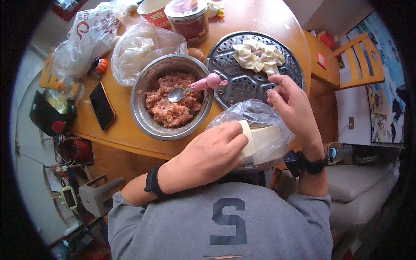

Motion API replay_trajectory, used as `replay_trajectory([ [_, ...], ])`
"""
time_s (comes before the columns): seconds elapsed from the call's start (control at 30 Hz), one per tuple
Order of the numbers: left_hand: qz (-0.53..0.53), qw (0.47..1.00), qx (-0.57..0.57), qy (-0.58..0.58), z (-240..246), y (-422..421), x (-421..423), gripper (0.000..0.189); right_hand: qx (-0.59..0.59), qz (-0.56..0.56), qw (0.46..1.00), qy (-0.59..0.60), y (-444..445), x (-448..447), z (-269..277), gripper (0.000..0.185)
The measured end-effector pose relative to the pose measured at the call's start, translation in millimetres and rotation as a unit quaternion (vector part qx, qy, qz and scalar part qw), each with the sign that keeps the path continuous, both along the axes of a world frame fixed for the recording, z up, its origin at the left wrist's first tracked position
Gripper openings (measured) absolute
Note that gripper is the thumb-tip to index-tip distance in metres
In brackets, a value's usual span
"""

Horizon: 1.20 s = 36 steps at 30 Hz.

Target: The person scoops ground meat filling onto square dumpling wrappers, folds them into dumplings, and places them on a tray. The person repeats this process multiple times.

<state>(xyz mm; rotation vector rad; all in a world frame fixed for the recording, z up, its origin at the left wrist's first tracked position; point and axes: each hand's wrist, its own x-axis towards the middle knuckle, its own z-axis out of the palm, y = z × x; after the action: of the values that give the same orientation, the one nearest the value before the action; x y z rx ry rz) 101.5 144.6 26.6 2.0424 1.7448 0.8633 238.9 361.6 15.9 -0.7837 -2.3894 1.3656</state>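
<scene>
My left hand (208,151) pinches the edge of a pale square dough wrapper (247,135). A stack of dough wrappers (267,143) lies beside it in a clear plastic bag (224,113) near the table's front edge. Over the right side of that bag is my right hand (292,105), its thumb and forefinger apart with nothing between them. Just beyond its fingertips, several folded wontons (258,57) sit on a perforated metal steamer tray (232,87). To the left, a metal bowl (139,112) holds minced meat (169,113), with a pink-handled spoon (203,84) resting across it.
Left of the bowl lies a black phone (102,105). Behind the bowl are a bunched plastic bag (143,48), a lidded tub (188,24) and a red paper bucket (154,14). A wooden chair (360,65) stands at right, a grey stool (100,195) at lower left.
</scene>
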Motion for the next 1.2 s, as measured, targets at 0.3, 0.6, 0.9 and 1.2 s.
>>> replay_trajectory([
  [0.3, -0.003, 1.000, -0.002, 0.001, 1.3, -0.1, 0.2, 0.024, 0.064, -0.031, 0.997, 0.009, -30.0, 10.5, 7.7, 0.025],
  [0.6, 0.025, 1.000, 0.007, -0.017, 1.7, 2.5, 7.0, 0.018, 0.066, -0.019, 0.997, 0.022, -42.7, 21.4, -0.1, 0.026],
  [0.9, 0.052, 0.984, -0.078, -0.149, 2.0, -3.6, -1.0, 0.019, 0.124, -0.004, 0.991, 0.053, -46.1, 21.7, -4.5, 0.022],
  [1.2, 0.031, 0.978, -0.112, -0.173, 4.5, -3.6, -8.6, 0.015, 0.127, 0.006, 0.991, 0.037, -47.3, 20.7, -4.1, 0.019],
])
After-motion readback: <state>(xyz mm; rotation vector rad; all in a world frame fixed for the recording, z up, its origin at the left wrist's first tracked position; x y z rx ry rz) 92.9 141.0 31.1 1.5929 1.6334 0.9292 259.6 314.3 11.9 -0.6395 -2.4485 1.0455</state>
